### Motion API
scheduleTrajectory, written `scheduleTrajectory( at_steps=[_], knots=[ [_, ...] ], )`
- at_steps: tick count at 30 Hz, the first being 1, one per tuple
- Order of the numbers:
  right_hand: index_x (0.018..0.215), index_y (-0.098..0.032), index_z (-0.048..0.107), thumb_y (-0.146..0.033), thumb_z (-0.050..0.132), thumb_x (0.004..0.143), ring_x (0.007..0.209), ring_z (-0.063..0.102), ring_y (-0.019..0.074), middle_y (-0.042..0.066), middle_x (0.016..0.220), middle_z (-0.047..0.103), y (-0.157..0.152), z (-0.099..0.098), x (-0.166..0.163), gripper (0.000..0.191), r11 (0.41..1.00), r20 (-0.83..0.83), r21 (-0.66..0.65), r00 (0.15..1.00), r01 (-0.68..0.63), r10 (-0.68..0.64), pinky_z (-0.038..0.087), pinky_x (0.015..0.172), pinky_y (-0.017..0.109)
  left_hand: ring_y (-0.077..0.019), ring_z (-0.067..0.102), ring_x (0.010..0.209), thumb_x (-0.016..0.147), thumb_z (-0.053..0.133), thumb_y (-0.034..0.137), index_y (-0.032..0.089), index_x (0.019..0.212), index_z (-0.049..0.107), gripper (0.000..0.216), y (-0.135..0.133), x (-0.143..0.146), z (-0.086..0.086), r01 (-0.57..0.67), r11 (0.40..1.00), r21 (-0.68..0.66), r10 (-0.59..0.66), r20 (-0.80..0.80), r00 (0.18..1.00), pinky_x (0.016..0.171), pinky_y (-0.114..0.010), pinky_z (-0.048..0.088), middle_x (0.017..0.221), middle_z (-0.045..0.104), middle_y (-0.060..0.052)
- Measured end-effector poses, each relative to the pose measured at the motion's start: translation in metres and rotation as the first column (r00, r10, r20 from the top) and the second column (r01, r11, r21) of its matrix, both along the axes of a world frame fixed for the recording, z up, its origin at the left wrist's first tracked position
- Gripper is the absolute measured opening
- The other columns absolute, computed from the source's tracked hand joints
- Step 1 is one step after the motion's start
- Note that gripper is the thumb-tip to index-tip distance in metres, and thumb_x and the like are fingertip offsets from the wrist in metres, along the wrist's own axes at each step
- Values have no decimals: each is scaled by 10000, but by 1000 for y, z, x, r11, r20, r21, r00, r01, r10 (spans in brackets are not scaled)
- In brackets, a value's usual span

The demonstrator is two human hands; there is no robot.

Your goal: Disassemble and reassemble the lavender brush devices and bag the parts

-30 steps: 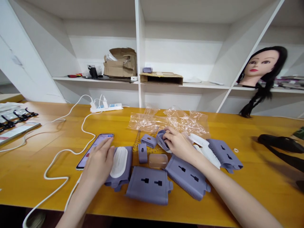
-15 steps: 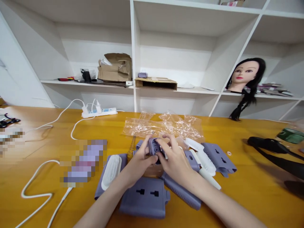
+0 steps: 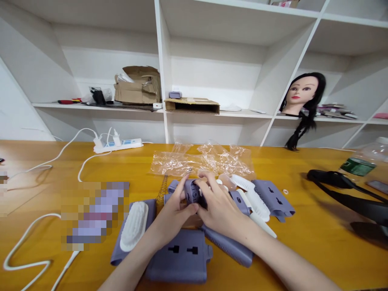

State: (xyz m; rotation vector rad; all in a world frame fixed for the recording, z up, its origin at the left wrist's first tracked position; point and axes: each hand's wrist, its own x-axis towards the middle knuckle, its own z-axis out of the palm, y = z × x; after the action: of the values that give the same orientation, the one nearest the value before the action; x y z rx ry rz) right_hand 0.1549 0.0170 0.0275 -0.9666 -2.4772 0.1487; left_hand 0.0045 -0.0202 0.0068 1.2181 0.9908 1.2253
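Between my hands is a small purple plastic housing (image 3: 190, 189) with a round dark detail inside its open end. My left hand (image 3: 174, 210) is closed round its left side. My right hand (image 3: 218, 204) reaches in from the right, fingers bent at the opening; whether they pinch a smaller part is hidden. Below lies a purple panel with two black slots (image 3: 180, 262). A purple textured cover (image 3: 232, 246) sits under my right wrist, and a white bristled brush piece (image 3: 135, 226) rests on a purple part by my left forearm.
Crumpled clear plastic (image 3: 203, 159) lies behind my hands. White brush pieces (image 3: 257, 204) and a slotted purple panel (image 3: 274, 198) are to the right, near a black headset-like band (image 3: 342, 198). At left are a power strip (image 3: 118, 145) and white cables (image 3: 27, 218).
The view has swung slightly right, so everything sits further left. My hands stay on the housing, which is turned a little; my fingers have shifted only slightly.
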Motion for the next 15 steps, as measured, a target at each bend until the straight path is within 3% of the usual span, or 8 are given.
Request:
scheduleTrajectory(
  at_steps=[9,15],
  knots=[
    [1135,-131,483,-116,446,734,1129,512,348,193,1364,375,3,2,0,403,998,124,64,992,17,-24,482,840,505,-246,505,1180,760,583,234,142,1479,36,907,2,0,-4,7,1000,10,-7,-43,999,1019,-412,345,1369,488,-158],
    [1129,-132,476,-127,467,740,1163,490,344,204,1404,330,4,-3,0,389,996,95,87,995,22,-30,467,874,494,-248,509,1171,767,570,205,166,1483,30,898,3,0,-4,-4,1000,17,5,-59,998,1014,-426,356,1337,520,-143]
  ],
)
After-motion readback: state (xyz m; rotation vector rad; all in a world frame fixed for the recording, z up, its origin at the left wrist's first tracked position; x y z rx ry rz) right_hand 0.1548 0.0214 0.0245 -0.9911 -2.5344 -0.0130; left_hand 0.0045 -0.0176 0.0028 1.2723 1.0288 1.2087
